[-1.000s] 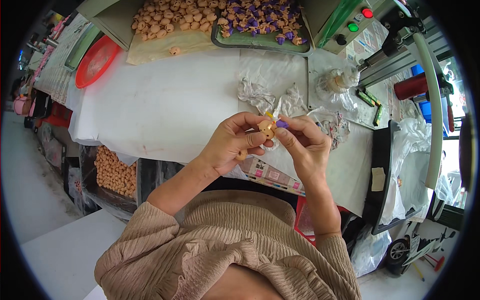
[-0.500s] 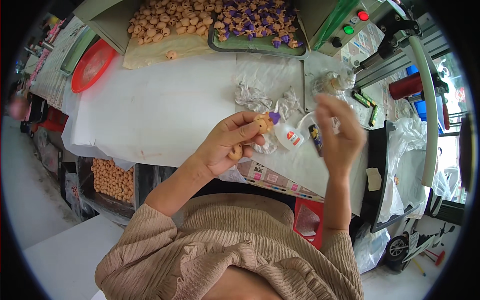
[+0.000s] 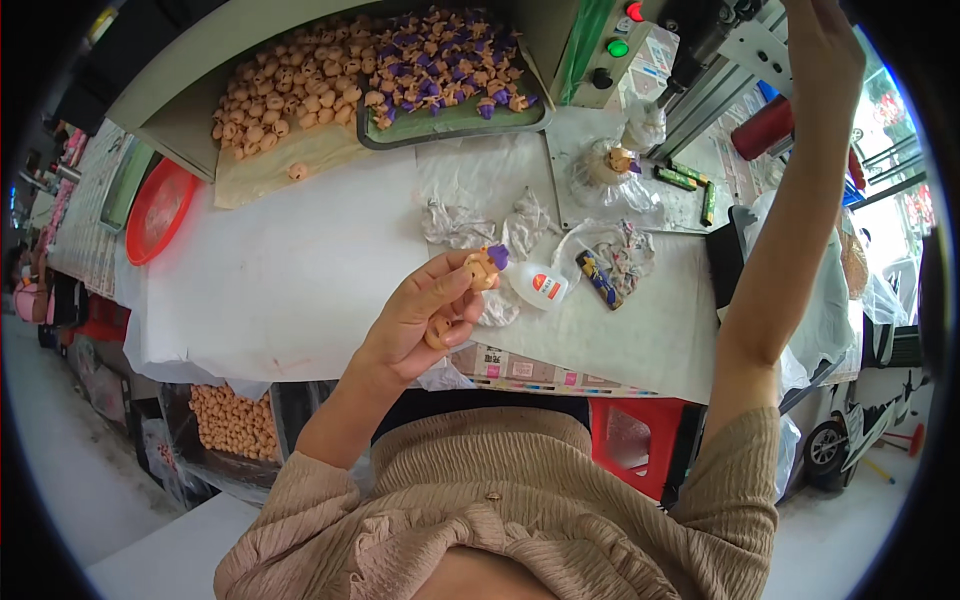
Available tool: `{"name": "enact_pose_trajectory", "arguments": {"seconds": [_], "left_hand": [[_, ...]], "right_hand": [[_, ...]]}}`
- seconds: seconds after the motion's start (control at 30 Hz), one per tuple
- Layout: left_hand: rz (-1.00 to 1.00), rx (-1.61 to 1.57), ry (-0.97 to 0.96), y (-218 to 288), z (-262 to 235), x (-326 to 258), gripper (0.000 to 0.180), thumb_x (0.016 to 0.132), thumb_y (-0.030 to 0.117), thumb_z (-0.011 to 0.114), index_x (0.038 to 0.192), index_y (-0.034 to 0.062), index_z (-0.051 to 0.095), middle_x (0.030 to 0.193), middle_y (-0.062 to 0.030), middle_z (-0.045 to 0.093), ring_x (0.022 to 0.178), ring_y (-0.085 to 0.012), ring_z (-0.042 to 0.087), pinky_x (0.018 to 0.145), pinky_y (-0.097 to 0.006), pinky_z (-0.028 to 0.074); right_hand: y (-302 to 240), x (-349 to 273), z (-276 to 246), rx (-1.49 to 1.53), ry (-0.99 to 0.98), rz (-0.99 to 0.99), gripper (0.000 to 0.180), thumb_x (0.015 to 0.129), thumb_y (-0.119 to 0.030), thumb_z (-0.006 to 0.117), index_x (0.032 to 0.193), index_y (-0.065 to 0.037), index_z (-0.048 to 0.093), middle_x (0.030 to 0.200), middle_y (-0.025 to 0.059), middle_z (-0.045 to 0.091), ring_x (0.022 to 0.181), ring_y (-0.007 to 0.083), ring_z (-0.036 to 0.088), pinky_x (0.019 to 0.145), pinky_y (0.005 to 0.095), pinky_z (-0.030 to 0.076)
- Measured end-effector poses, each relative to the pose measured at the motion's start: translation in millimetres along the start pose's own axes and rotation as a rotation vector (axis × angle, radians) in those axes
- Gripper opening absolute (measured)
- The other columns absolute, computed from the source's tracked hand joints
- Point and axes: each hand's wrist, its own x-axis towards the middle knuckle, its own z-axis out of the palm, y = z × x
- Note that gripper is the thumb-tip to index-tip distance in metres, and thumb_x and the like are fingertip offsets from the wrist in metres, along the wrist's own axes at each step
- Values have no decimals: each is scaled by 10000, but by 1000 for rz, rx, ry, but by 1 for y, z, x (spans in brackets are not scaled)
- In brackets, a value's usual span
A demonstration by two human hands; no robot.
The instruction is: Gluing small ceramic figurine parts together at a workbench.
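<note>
A small tan figure head with a purple piece on top (image 3: pixel 486 264) sits pinched between the thumb and fingertips of the left hand (image 3: pixel 425 318), held up over the near part of the white-covered table (image 3: pixel 290 270); a second tan piece (image 3: pixel 437 333) is tucked lower in the same palm against the curled fingers. Just beside the head, lying on the cloth, is a small white glue bottle with an orange label (image 3: pixel 538 286), and next to that a dark little tool (image 3: pixel 598 279) and some crumpled clear bags (image 3: pixel 470 222). The right hand (image 3: pixel 825 50) is raised high toward the machine (image 3: pixel 700 45) at the far right corner of the table, near its frame and above its green button (image 3: pixel 617 47); its fingers run out of the picture, so it cannot be told whether they are closed on anything. Farther back, a tray (image 3: pixel 450 120) holds heads already fitted with purple tops, and a heap of plain tan heads (image 3: pixel 280 100) lies to its left, with a red bowl (image 3: pixel 160 208) at the table's left edge. The step in hand looks like fitting the purple part onto one head, probably with the machine's help. The next move seems to call for bringing the held head steadily under the machine's tip, keeping the purple piece seated and the spare piece from slipping out of the palm.
</note>
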Motion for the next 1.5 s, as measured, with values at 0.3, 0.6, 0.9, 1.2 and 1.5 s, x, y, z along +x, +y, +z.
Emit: {"name": "enact_pose_trajectory", "arguments": {"seconds": [0.3,0.6,0.9,1.2,1.5], "left_hand": [[54,-18,76,15,-29,-6,305,948,160,571,1231,61,516,1054,-95,635,711,-66,582,458,-167,414],[-22,67,22,13,2,39,272,957,130,526,1217,53,537,1094,-120,619,776,-82,578,455,-155,407],[5,125,144,29,-14,44,308,972,105,507,1277,77,528,1140,-114,608,788,-92,545,419,-137,383],[-49,422,66,40,35,107,313,924,109,604,1229,65,551,1075,-55,632,829,-52,598,486,-123,383],[-93,667,8,5,62,209,243,856,197,717,1043,60,645,917,27,617,727,-33,531,528,-163,410]], "right_hand": [[7,-180,-5,-495,-517,577,315,838,-264,703,1082,-65,696,1037,114,697,868,205,655,790,310,490],[44,-215,-15,-333,-232,321,290,748,-9,731,1032,-30,677,934,111,688,870,241,644,789,319,496],[62,-215,-253,-1095,-276,778,280,809,-240,689,1002,-38,699,814,145,695,739,239,672,691,326,502],[41,-223,-255,-1173,-424,788,422,791,-295,705,1119,-35,659,890,162,701,694,226,675,662,356,510],[-38,-196,-205,-946,-427,822,309,844,-258,685,1027,-9,682,716,117,677,514,130,527,530,313,436]]}}
